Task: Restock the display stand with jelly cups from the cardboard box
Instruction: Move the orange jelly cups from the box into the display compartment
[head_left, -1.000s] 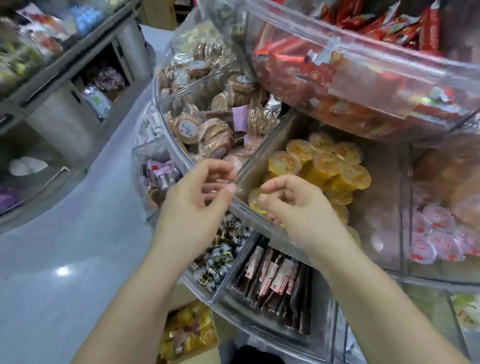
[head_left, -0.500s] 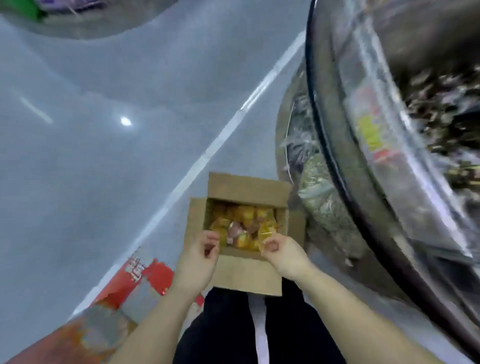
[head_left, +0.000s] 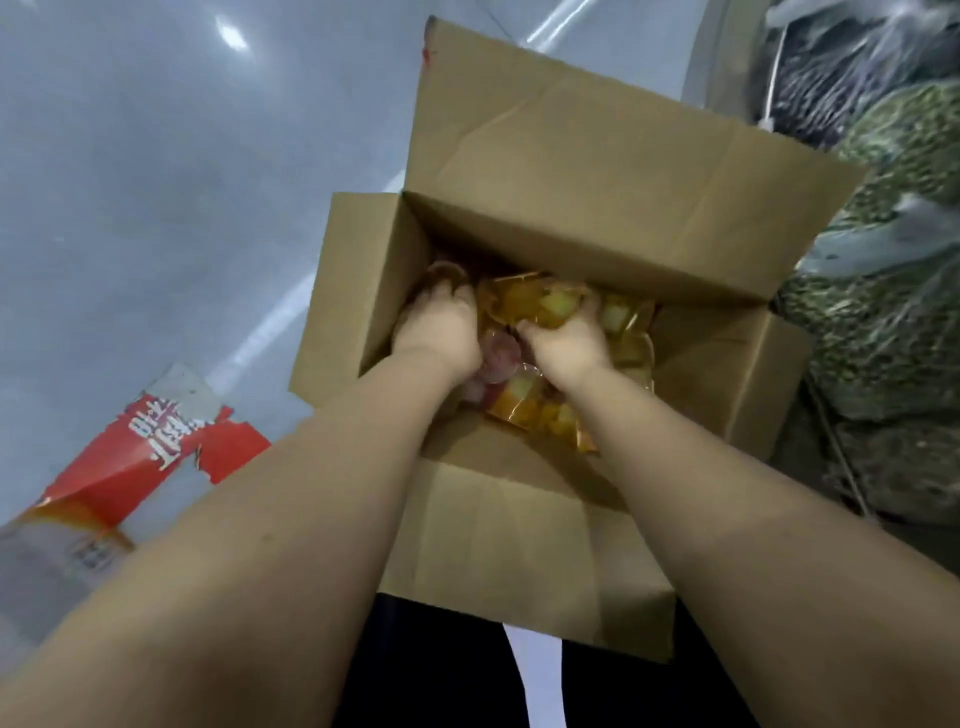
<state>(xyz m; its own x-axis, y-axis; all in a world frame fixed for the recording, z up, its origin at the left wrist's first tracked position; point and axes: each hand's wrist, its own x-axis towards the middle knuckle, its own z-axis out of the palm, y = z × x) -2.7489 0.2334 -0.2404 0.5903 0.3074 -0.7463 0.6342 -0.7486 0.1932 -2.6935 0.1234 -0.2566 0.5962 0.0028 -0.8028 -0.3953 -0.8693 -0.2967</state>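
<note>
Grey floor (head_left: 156, 208) carries the cardboard box (head_left: 597, 171); inside it, left hand (head_left: 441, 327) and right hand (head_left: 569, 340) curl around jelly cups (head_left: 524, 304), gathering a load for restocking

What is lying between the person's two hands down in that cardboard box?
In the head view, jelly cups: a pinkish one sits between the left hand and the right hand, with yellow ones just beyond, inside the cardboard box.
</note>
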